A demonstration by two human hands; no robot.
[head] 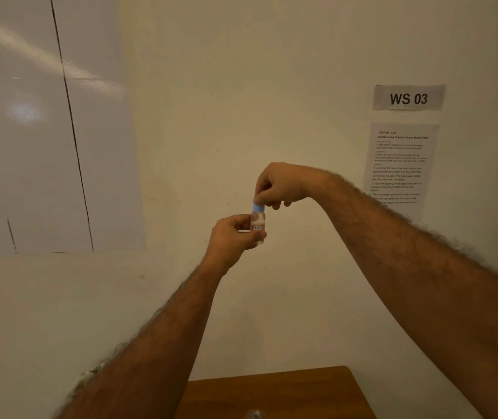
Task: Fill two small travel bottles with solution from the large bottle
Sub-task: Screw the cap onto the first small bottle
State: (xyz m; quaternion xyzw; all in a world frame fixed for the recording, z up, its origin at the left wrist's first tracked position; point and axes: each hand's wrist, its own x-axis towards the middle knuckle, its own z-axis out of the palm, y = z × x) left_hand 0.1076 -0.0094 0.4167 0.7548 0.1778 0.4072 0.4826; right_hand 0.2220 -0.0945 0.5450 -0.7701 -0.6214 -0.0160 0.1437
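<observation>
A small clear travel bottle (258,225) with a red-and-white label is held upright in the air in front of the wall. My left hand (232,237) grips its body from the left. A light blue cap (258,204) sits on top of it, and the fingertips of my right hand (281,184) pinch that cap from above. The large bottle and the other travel bottle are out of sight, except for a blurred clear rounded top (255,414) at the bottom edge that I cannot identify.
A wooden table (302,391) shows its far edge at the bottom centre, against a cream wall. A "WS 03" sign (408,98) and a printed task sheet (398,167) hang on the wall at right. A white board (45,131) with black lines hangs at left.
</observation>
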